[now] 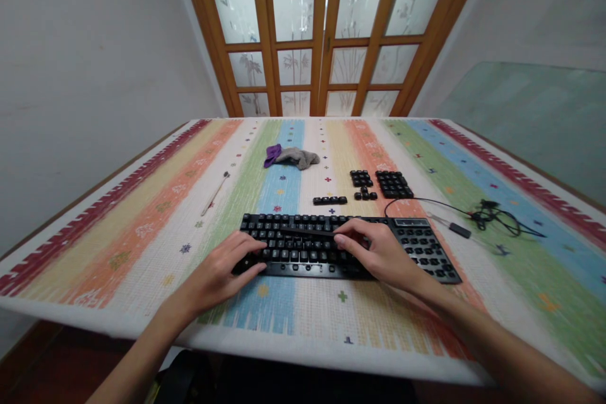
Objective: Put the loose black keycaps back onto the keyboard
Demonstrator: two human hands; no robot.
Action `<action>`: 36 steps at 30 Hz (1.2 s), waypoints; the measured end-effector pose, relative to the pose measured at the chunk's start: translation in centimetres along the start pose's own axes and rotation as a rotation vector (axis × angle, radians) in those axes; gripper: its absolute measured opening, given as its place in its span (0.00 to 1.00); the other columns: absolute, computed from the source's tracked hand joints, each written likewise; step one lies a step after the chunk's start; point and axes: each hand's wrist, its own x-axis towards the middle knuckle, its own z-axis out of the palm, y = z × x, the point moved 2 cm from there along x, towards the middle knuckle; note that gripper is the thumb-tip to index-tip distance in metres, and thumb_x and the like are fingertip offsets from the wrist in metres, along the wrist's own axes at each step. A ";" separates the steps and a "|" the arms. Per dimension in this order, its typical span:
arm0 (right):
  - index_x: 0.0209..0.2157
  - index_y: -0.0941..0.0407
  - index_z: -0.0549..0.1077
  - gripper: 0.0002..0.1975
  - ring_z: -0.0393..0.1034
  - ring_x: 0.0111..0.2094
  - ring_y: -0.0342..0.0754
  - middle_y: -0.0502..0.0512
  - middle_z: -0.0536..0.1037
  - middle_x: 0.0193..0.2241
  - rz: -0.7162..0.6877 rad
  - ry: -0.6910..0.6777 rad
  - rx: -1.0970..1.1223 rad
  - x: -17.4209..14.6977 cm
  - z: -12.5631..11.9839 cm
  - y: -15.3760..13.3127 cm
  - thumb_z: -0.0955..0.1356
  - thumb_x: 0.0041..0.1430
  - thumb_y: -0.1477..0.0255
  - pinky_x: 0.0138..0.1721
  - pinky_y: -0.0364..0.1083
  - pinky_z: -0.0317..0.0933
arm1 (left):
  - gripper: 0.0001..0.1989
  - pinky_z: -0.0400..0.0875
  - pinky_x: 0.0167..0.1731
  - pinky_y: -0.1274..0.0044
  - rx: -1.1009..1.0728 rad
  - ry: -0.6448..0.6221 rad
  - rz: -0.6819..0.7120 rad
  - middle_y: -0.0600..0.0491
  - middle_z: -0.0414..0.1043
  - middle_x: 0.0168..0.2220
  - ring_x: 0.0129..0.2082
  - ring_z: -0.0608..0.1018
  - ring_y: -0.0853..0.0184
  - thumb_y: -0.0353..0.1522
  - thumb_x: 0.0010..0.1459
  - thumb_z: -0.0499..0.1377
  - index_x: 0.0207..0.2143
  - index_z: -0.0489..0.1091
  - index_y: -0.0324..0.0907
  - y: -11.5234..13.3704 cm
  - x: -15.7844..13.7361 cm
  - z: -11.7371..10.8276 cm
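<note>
A black keyboard lies across the front middle of the table. Its number pad at the right end shows bare switches, and part of its front row also lacks keycaps. My left hand holds the keyboard's left end, fingers on the keys and thumb at the front edge. Between the thumb and fingertips of my right hand is a slim black tool, lying over the upper key rows and pointing left; its exact kind is unclear. My right hand hides some keys beneath it.
Loose keycaps sit in groups behind the keyboard: a row, two blocks and a small cluster. A grey and purple cloth, a thin brush and a coiled cable with a black-handled tool lie around.
</note>
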 end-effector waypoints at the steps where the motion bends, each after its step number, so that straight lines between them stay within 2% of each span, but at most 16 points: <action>1: 0.34 0.56 0.76 0.09 0.69 0.25 0.44 0.51 0.79 0.26 0.010 -0.001 0.006 -0.1 0.0 0.1 0.67 0.64 0.67 0.29 0.44 0.62 | 0.09 0.75 0.42 0.70 -0.006 -0.012 0.001 0.49 0.72 0.40 0.41 0.75 0.64 0.29 0.65 0.58 0.48 0.70 0.41 0.1 0.0 0.0; 5: 0.33 0.56 0.77 0.09 0.69 0.25 0.44 0.51 0.79 0.26 0.026 -0.024 0.023 -0.3 0.1 0.1 0.67 0.64 0.67 0.29 0.44 0.62 | 0.05 0.74 0.38 0.73 -0.038 -0.047 0.024 0.50 0.70 0.37 0.38 0.74 0.66 0.28 0.65 0.57 0.42 0.73 0.40 0.4 0.1 0.2; 11: 0.33 0.56 0.76 0.10 0.70 0.26 0.44 0.51 0.78 0.26 0.028 -0.080 0.022 -0.5 0.5 -0.4 0.66 0.64 0.67 0.29 0.44 0.60 | 0.07 0.73 0.37 0.73 -0.031 -0.088 0.043 0.49 0.70 0.36 0.37 0.72 0.66 0.27 0.66 0.56 0.39 0.75 0.40 0.4 0.1 0.8; 24: 0.33 0.56 0.76 0.11 0.69 0.29 0.44 0.52 0.76 0.28 -0.015 -0.172 -0.054 -0.8 1.2 -0.8 0.65 0.66 0.68 0.33 0.44 0.59 | 0.08 0.70 0.36 0.74 -0.008 -0.068 0.064 0.50 0.70 0.35 0.36 0.71 0.66 0.26 0.65 0.55 0.38 0.75 0.39 0.4 0.2 1.8; 29: 0.34 0.57 0.76 0.10 0.68 0.30 0.44 0.52 0.76 0.28 -0.086 -0.147 -0.061 -1.0 1.5 -1.0 0.66 0.67 0.69 0.33 0.44 0.59 | 0.06 0.70 0.37 0.74 -0.005 -0.053 0.052 0.50 0.70 0.35 0.36 0.71 0.66 0.25 0.65 0.56 0.37 0.73 0.39 0.5 0.2 1.8; 36: 0.36 0.59 0.75 0.09 0.67 0.31 0.44 0.53 0.75 0.29 -0.269 -0.062 -0.080 -1.4 2.1 -1.3 0.65 0.68 0.70 0.33 0.44 0.60 | 0.02 0.70 0.37 0.73 0.023 -0.009 -0.001 0.52 0.69 0.33 0.34 0.71 0.66 0.28 0.64 0.58 0.36 0.67 0.39 0.6 -0.1 1.9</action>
